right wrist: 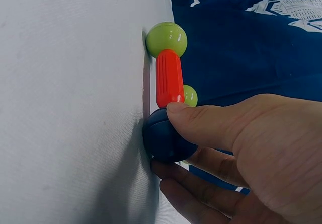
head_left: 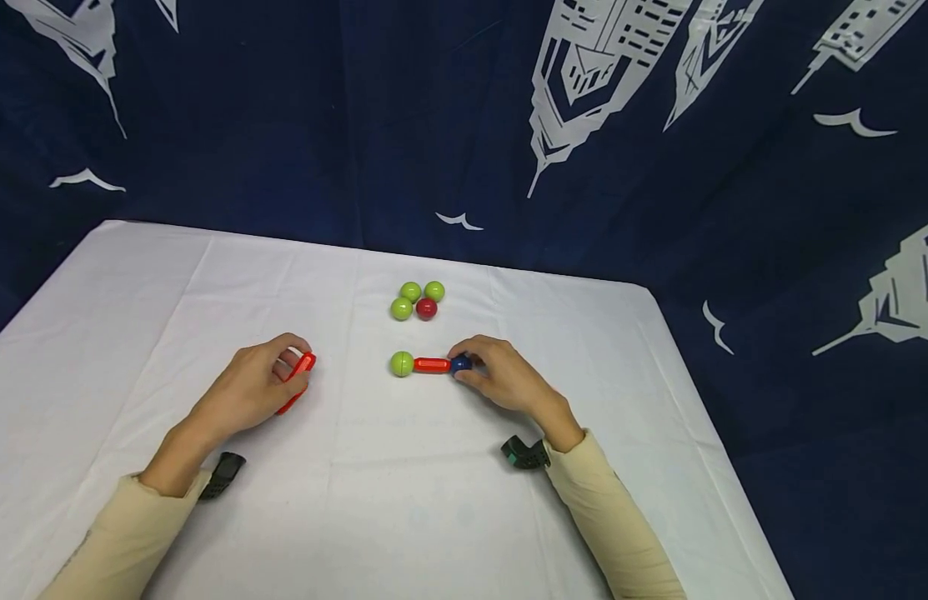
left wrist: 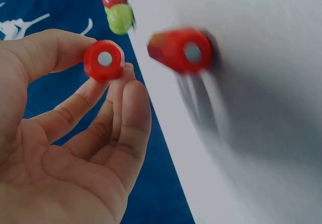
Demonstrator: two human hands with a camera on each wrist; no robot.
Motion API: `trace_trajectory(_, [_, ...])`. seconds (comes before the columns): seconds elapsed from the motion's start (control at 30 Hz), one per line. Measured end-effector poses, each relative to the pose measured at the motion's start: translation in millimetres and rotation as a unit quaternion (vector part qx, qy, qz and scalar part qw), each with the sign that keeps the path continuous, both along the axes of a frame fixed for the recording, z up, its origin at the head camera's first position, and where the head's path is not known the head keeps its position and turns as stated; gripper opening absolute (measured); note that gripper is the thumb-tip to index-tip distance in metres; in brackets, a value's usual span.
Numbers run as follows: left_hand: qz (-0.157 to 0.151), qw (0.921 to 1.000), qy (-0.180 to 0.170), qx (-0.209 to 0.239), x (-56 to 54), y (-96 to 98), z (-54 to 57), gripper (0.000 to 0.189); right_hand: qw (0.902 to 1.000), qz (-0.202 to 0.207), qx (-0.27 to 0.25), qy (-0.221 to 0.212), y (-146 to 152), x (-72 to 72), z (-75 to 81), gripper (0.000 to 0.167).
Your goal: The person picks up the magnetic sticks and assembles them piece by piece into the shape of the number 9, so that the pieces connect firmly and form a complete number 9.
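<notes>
Between thumb and fingertips my left hand (head_left: 249, 387) pinches a red rod (left wrist: 103, 60), whose grey round end faces the left wrist camera. A second red rod (left wrist: 186, 50), blurred, shows beside that hand, close over the white cloth. My right hand (head_left: 506, 375) grips a dark blue ball (right wrist: 166, 136) with thumb and fingers. Joined in line with this ball are another red rod (head_left: 432, 365) and a green ball (head_left: 402, 363) at its far left end. In the right wrist view, the thumb tip overlaps where the blue ball meets the rod.
Behind the joined piece, a red ball (head_left: 427, 309) sits grouped with three green balls (head_left: 401, 308) on the white-covered table (head_left: 403, 517). A dark blue curtain (head_left: 433, 108) with white building prints hangs at the table's back edge. Black wrist devices (head_left: 525, 453) are on both forearms.
</notes>
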State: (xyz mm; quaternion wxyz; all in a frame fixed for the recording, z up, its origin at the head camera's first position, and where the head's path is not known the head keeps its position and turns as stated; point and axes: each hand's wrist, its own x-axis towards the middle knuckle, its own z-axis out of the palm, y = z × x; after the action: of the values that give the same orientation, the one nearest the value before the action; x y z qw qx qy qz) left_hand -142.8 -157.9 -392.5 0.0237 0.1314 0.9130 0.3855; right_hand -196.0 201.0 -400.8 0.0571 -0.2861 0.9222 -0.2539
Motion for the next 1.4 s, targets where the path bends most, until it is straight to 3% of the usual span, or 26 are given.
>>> trace_trajectory(0.23, [-0.006,0.9997,-0.008,0.024,-1.0,19.0,-0.2,0.026,1.0,0.005,-0.001,0.0,0,0.2,-0.7,0.026])
trace_trajectory(0.43, [-0.023,0.9975,-0.023,0.062,-4.2,31.7,-4.1,0.041,1.0,0.007,-0.002,0.004,1,-0.3,0.4,0.026])
trace_trajectory(0.7, [-0.06,0.9892,-0.091,0.098,-8.7,49.0,-16.0,0.053,1.0,0.004,0.0,-0.002,0,-0.1,0.2,0.026])
trace_trajectory(0.9, [-0.073,0.9762,-0.16,0.127,-14.3,63.6,-23.4,0.063,1.0,0.006,0.003,0.001,0,-0.3,1.6,0.026])
trace_trajectory(1.17, [-0.075,0.9427,-0.244,0.214,-27.0,80.9,-25.6,0.072,0.9999,0.009,0.001,0.007,0,-3.6,4.1,0.026])
trace_trajectory(1.4, [-0.081,0.9367,-0.257,0.224,-31.8,85.8,-27.1,0.07,0.9999,0.012,0.0,-0.001,0,-5.2,0.6,0.026])
